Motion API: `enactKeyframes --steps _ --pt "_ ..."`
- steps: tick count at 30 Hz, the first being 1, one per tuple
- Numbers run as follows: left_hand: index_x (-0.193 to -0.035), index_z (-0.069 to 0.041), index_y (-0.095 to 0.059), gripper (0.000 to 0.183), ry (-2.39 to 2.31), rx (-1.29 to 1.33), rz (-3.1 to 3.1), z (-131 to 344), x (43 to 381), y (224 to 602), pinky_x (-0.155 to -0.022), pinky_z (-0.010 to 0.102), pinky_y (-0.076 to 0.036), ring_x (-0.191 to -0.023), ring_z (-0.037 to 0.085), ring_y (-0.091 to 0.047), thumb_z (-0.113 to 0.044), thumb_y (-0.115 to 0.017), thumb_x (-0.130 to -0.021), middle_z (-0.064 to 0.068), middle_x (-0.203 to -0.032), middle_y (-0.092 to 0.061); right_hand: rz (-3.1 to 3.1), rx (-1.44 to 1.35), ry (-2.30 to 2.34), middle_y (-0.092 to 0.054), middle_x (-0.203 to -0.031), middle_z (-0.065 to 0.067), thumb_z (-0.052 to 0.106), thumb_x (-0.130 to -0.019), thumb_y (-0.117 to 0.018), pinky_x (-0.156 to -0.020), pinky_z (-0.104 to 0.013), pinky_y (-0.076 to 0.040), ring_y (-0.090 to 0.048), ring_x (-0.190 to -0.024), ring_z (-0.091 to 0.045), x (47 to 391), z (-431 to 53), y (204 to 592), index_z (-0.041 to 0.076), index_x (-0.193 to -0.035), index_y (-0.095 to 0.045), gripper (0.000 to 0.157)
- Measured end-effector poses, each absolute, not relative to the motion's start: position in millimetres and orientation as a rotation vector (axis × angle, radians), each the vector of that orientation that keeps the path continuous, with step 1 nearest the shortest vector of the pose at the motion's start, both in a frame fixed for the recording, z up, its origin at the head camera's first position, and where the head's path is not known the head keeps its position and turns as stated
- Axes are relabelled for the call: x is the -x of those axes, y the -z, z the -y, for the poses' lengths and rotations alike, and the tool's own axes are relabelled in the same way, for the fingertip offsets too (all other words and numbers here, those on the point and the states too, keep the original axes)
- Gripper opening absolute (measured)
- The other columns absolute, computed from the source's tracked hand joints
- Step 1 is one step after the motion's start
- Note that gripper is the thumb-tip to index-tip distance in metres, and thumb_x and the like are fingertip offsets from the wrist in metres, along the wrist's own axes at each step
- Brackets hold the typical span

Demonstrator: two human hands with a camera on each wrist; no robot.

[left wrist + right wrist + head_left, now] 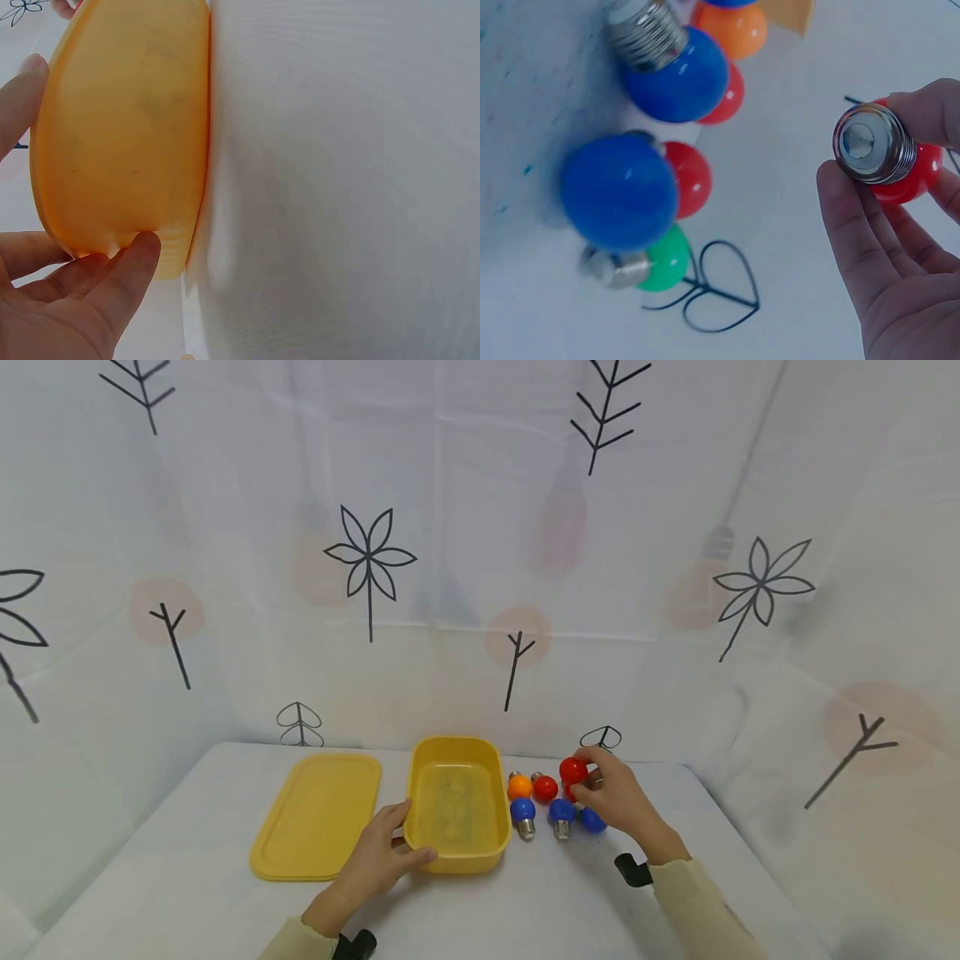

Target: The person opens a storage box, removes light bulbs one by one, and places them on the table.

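My left hand point(378, 852) grips the near left corner of an open yellow plastic container point(457, 865). Its thumb lies against the outer front wall and the other fingers along the left side, as the left wrist view also shows. With my right hand point(618, 793) I pinch a red light bulb point(573, 770), raised over the other bulbs. The right wrist view has its metal screw base point(874, 142) facing the camera, between thumb and fingers. Below lie a blue bulb point(593, 820), another blue bulb point(561, 812) and a green bulb point(665, 259).
Right beside the container are an orange bulb point(520, 787), a red bulb point(545, 789) and a blue bulb point(522, 811). A flat yellow lid point(318, 818) lies left of the container. White cloth point(600, 543) with drawn plants hangs behind the white table point(517, 918).
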State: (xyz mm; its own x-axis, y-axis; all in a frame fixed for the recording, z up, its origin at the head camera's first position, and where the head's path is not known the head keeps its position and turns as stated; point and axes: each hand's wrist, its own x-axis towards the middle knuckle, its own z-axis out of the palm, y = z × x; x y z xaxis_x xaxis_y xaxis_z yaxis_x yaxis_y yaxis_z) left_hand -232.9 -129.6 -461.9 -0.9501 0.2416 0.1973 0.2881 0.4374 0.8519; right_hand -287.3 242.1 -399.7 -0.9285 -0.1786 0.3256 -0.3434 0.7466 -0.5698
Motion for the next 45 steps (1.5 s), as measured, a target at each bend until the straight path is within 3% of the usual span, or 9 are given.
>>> enactKeyframes --steps 9,24,45 --pt "-0.145 0.006 -0.033 0.091 1.585 0.501 2.602 130 233 464 -0.091 0.03 -0.052 -0.124 0.034 -0.046 -0.033 -0.08 -0.077 0.022 -0.139 -0.041 2.719 -0.276 -0.903 -0.055 -0.123 -0.016 0.009 -0.084 -0.071 -0.07 -0.034 -0.059 -0.058 -0.092 -0.026 286 -273 419 0.006 -0.128 -0.05 0.049" --pt "-0.145 0.004 -0.032 0.092 1.595 0.484 2.606 130 234 465 -0.092 0.029 -0.052 -0.124 0.032 -0.046 -0.033 -0.08 -0.076 0.021 -0.14 -0.04 2.765 -0.183 -0.85 -0.054 -0.119 -0.02 0.003 -0.081 -0.07 -0.072 -0.036 -0.058 -0.055 -0.09 -0.027 281 -298 442 0.002 -0.124 -0.05 0.048" --pt "-0.145 0.005 -0.032 0.092 1.593 0.465 2.617 129 233 465 -0.092 0.03 -0.052 -0.125 0.033 -0.046 -0.034 -0.08 -0.077 0.021 -0.14 -0.04 2.906 -0.025 -0.859 -0.056 -0.118 -0.018 0.003 -0.08 -0.071 -0.074 -0.039 -0.057 -0.055 -0.091 -0.026 283 -299 464 0.004 -0.124 -0.05 0.049"
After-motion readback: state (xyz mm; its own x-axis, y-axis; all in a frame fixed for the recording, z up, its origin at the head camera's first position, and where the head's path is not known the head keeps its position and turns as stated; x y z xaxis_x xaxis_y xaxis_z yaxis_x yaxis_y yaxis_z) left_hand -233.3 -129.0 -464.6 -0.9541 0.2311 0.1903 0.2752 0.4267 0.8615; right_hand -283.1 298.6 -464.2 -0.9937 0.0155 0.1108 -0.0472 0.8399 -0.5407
